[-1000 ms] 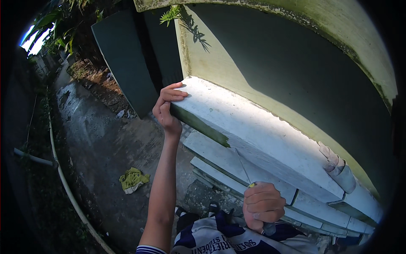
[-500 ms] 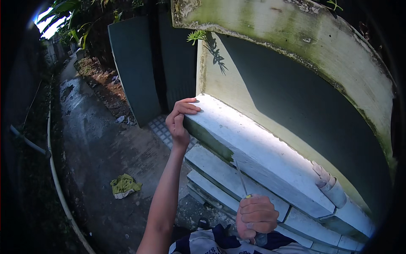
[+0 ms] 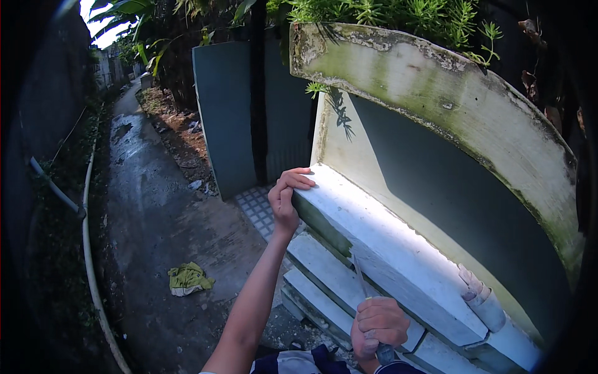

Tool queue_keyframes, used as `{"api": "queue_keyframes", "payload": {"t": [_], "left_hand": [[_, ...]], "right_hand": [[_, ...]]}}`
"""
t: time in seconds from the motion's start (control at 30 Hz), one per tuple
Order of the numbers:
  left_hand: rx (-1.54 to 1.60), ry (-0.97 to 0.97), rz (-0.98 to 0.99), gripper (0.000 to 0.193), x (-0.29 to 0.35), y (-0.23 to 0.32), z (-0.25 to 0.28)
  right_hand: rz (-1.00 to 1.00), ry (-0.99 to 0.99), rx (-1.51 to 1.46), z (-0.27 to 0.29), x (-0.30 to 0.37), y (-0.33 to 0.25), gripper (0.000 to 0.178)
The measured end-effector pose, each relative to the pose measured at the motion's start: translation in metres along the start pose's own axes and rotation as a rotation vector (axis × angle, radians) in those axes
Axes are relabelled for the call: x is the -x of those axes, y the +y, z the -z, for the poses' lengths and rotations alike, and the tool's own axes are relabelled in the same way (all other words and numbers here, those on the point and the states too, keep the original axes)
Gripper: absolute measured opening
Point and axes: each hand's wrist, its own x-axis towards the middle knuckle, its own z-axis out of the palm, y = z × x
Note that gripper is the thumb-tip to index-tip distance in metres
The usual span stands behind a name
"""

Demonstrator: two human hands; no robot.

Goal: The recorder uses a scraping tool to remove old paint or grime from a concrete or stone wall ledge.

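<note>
My left hand (image 3: 286, 199) grips the left end of a white stepped ledge (image 3: 398, 262) on a wall, fingers curled over its top edge. My right hand (image 3: 377, 324) is closed around the handle of a thin metal tool (image 3: 360, 277), whose blade points up against the green-stained underside of the ledge. Lower white steps (image 3: 324, 274) run below the ledge. The tool's handle is mostly hidden in my fist.
A mossy white wall cap (image 3: 448, 106) arches above a dark green panel (image 3: 461, 199). A dark green gate (image 3: 224, 118) stands at the left. A wet concrete path (image 3: 149, 206) runs away, with a yellow-green rag (image 3: 189, 278) on it and a pale pipe (image 3: 90, 249) along its edge.
The view has tilted up, showing more of the wall cap and plants. My left hand stays on the ledge end and my right hand keeps the tool against the ledge.
</note>
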Motion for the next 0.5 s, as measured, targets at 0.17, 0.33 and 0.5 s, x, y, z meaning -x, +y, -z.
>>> {"api": "queue_keyframes", "payload": {"t": [0.17,0.33,0.5], "left_hand": [[0.031,0.009,-0.024,0.030,0.000,-0.001,0.000],[0.030,0.010,0.022,0.031,0.001,0.003,-0.003],[-0.007,0.019,0.036,0.031,-0.002,0.004,0.004]], "right_hand": [[0.003,0.024,0.070,-0.010,-0.006,-0.010,0.033],[-0.044,0.070,0.045,-0.010,-0.007,-0.003,0.035],[-0.110,0.091,0.025,-0.014,-0.008,0.006,0.036]]}}
